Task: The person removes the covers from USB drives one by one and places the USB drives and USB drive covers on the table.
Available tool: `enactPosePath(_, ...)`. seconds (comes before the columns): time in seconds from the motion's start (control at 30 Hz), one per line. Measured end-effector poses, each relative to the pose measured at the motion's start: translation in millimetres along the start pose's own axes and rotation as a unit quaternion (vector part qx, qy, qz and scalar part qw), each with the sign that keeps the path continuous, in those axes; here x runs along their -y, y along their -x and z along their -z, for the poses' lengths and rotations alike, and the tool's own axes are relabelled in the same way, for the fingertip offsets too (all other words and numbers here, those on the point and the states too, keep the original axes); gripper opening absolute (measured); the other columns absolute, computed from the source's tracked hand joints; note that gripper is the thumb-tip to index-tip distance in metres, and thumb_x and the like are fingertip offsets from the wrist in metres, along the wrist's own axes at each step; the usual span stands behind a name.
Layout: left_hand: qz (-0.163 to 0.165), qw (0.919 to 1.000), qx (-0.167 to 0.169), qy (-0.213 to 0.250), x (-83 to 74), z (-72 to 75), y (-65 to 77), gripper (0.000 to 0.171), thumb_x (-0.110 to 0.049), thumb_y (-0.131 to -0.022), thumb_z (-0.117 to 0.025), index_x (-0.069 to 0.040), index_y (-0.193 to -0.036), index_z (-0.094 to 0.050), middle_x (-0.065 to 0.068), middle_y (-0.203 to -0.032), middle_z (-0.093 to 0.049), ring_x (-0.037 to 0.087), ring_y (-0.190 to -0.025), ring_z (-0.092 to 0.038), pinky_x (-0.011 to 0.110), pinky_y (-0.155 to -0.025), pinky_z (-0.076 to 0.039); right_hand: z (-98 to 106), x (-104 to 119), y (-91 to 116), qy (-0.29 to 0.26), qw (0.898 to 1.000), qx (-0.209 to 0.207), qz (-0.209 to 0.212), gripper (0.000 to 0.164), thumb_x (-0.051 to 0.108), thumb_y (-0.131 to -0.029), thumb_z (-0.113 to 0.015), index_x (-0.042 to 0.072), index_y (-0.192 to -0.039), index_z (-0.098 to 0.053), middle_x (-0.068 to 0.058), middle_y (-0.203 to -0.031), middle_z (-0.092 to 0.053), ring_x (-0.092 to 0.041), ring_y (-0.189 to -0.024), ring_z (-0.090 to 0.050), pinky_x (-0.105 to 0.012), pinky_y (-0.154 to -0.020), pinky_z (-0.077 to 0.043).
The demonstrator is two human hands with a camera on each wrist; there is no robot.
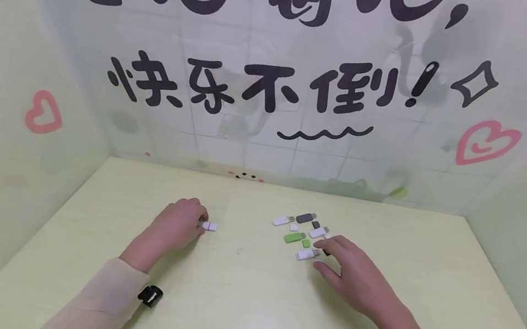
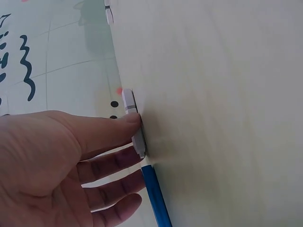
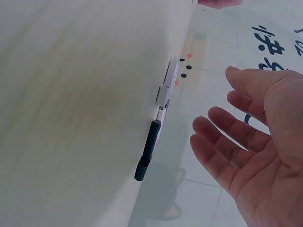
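My left hand pinches a white USB stick between thumb and fingers, low over the table on the left. A band crosses the stick near its outer end in the left wrist view, and a blue stick lies by the lower fingers. On the right, my right hand hovers with loosely bent, spread fingers beside a group of uncapped USB sticks. Nearest to it is a white one; a green one lies behind. The right wrist view shows a black stick with a black cap.
Farther back lie a dark grey stick and white sticks. Small caps sit among them: white, grey and green. A printed wall closes the table's back edge, with side panels left and right.
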State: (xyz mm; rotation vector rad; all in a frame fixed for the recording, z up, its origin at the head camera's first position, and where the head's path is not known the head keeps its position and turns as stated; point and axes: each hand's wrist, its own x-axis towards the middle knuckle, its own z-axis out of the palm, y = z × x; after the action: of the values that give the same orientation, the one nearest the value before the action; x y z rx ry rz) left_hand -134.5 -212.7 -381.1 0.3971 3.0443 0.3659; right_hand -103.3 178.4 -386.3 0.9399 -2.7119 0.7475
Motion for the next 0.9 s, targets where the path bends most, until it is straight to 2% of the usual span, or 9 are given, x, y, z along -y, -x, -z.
enactPosePath(0.23, 0.000, 1.0000, 0.001, -0.006, -1.1, -0.2, -3.0, 0.012, -0.008, -0.095, -0.080, -0.002, -0.105, -0.077, 0.006, -0.093, -0.064, 0.025, -0.084, -0.061, 0.046, -0.077, -0.057, 0, -2, 2, -0.002, 1.000, -0.006, 0.001, 0.034, 0.011, -0.093, -0.084, 0.008, -0.124, -0.072, -0.005, -0.115, -0.072, -0.021, -0.098, -0.071, -0.040, -0.083, -0.061)
enactPosePath(0.47, -0.005, 0.9999, -0.001, -0.009, -4.4, 1.9, -2.5, 0.013, -0.009, -0.094, -0.080, -0.002, -0.105, -0.077, 0.005, -0.091, -0.064, 0.024, -0.082, -0.062, 0.045, -0.075, -0.057, 1, -2, 2, 0.003, 1.000, -0.007, 0.001, 0.035, 0.013, -0.093, -0.084, 0.007, -0.125, -0.072, -0.006, -0.116, -0.072, -0.021, -0.098, -0.071, -0.042, -0.084, -0.061)
enactPosePath(0.63, -0.017, 0.9995, -0.023, -0.013, -11.2, 3.0, -2.0, 0.011, -0.006, -0.094, -0.080, -0.002, -0.104, -0.077, 0.007, -0.092, -0.066, 0.026, -0.084, -0.065, 0.046, -0.076, -0.059, 3, -2, -1, 0.000, 1.000, -0.004, -0.001, 0.035, 0.013, -0.094, -0.083, 0.007, -0.126, -0.071, -0.007, -0.117, -0.072, -0.021, -0.099, -0.071, -0.043, -0.086, -0.061)
enactPosePath(0.9, -0.051, 0.9965, -0.064, -0.015, -34.0, 9.0, 0.1, 0.010, -0.003, -0.092, -0.082, -0.001, -0.100, -0.077, 0.008, -0.090, -0.068, 0.025, -0.082, -0.066, 0.042, -0.076, -0.060, 4, 1, -7, -0.022, 1.000, -0.005, -0.004, 0.037, 0.013, -0.095, -0.083, 0.006, -0.129, -0.071, -0.007, -0.120, -0.072, -0.022, -0.102, -0.072, -0.041, -0.088, -0.061)
